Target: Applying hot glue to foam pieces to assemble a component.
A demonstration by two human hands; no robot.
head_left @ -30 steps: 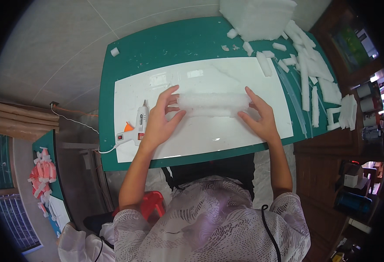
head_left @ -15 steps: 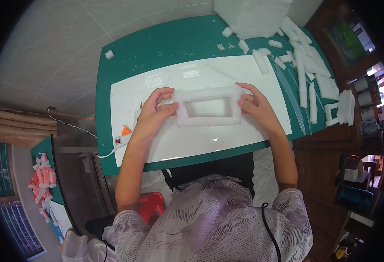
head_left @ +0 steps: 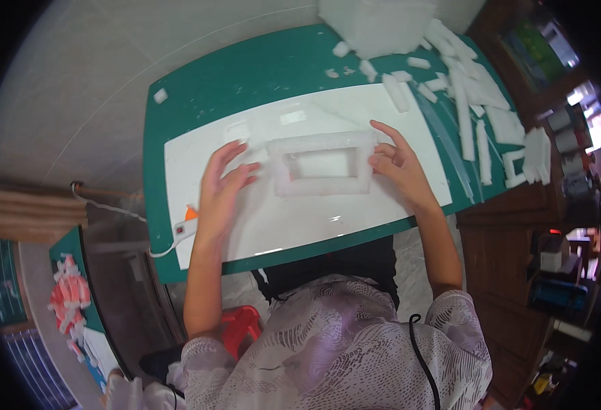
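A rectangular white foam frame (head_left: pixel 322 187) with a rectangular opening lies on the glossy white board (head_left: pixel 280 232) in front of me. My left hand (head_left: pixel 218 188) is apart from the frame's left end, its fingers spread and holding nothing. Close by the frame's right end, my right hand (head_left: pixel 406 174) has its index finger lifted away and its thumb at the frame's edge. Whether that thumb still touches the foam is hard to tell. Beside my left wrist is a white corded tool (head_left: pixel 186 231) with a red switch and an orange part, partly hidden by the arm.
The board lies on a green tabletop (head_left: pixel 246 75). Foam strips and offcuts (head_left: pixel 464 113) are heaped at the far right, near clear thin sticks (head_left: pixel 454 154). A big white foam block (head_left: pixel 375 27) stands at the back. A red stool (head_left: pixel 240 329) is below the table's near edge.
My left hand has let go of the frame and moved left, its fingers opening. My right hand's grip has loosened, with the index finger lifting. The view has shifted slightly.
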